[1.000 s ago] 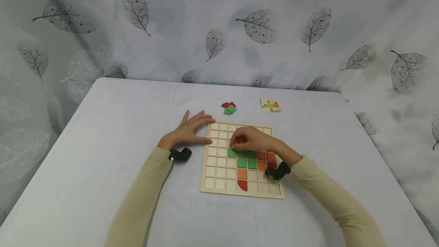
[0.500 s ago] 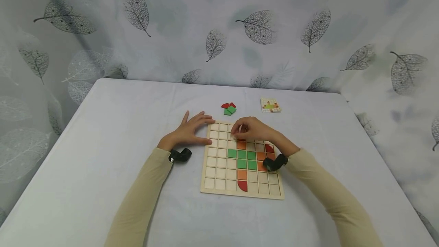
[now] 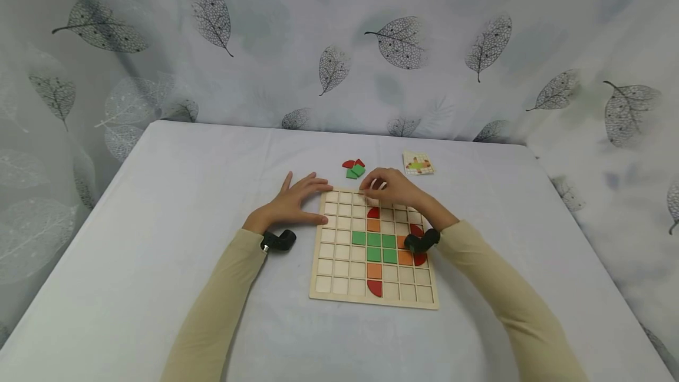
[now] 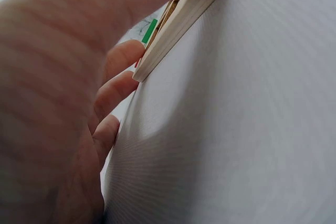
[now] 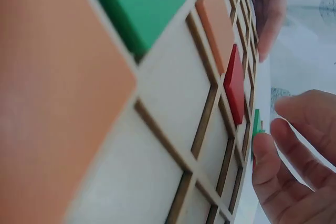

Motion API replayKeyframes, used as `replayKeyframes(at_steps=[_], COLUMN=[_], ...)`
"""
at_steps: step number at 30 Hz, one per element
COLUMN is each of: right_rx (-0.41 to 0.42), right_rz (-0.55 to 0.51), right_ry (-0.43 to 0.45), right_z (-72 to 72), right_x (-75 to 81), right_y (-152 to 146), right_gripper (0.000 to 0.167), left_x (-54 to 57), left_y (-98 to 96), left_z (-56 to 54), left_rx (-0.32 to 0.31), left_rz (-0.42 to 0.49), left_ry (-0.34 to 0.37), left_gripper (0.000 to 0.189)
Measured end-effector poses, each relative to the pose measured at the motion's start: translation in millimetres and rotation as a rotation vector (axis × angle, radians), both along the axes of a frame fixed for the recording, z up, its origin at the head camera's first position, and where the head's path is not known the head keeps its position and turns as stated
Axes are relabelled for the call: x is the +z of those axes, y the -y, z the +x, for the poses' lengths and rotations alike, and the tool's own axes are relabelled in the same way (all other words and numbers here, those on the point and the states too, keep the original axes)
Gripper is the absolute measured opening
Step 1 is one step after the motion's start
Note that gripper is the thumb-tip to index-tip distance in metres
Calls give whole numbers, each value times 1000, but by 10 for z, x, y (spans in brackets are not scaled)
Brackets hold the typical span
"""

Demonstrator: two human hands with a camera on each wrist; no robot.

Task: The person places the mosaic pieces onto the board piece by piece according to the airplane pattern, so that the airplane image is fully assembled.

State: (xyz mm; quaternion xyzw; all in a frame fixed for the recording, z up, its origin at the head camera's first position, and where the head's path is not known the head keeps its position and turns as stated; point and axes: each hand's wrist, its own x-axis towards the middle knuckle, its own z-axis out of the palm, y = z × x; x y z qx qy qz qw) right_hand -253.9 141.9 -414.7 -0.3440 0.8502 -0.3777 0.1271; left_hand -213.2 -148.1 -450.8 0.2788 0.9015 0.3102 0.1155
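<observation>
My left hand (image 3: 290, 202) lies at the left edge of the wooden grid board (image 3: 339, 267), thumb and fingertips touching it. In the left wrist view its fingers (image 4: 123, 59) rest along the board's side. My right hand (image 3: 392, 188) hovers over the board's far edge, fingers loosely bent and nothing between them. The right wrist view shows its thumb (image 5: 266, 161) apart from the fingers, near the loose green pieces (image 5: 256, 124). Green squares (image 3: 373, 246), orange squares (image 3: 373, 270) and red quarter-circles (image 3: 374, 288) sit in the board's cells. The right hand and wrist hide some cells.
Beyond the board lies a small pile of loose pieces, with green squares (image 3: 358, 170) and red pieces (image 3: 348, 164). A small card (image 3: 418, 163) with a coloured grid pattern lies at the back right. A white cloth (image 3: 159, 223) covers the table.
My right hand has moved away from the middle of the board to its far edge, uncovering an orange square and a red quarter-circle. The left hand has stayed in place.
</observation>
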Motion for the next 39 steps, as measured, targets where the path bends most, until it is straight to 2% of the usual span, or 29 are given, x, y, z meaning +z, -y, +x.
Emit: replayKeyframes(at_steps=[6, 12, 15, 26, 31, 39], right_rx=[-64, -178, -205, -90, -37, -98], right_rz=[-53, -27, -22, -29, -18, 38], right_ry=[-2, 27, 32, -22, -19, 4], right_z=[-82, -157, -169, -255, -289, -312], right_x=[-48, -83, -70, -56, -71, -81], right_y=[-19, 18, 41, 102, 133, 162], right_gripper=[17, 17, 19, 27, 30, 31], left_x=[-22, -28, -19, -20, -44, -58], left_y=[-3, 2, -4, 8, 7, 16], left_z=[-10, -19, -13, -11, -20, -31], left_rx=[2, 6, 1, 0, -2, -4], left_rz=[-12, -7, -1, 6, 4, 11], left_ry=[2, 1, 0, -5, -14, -24], left_gripper=[76, 76, 76, 76, 75, 74])
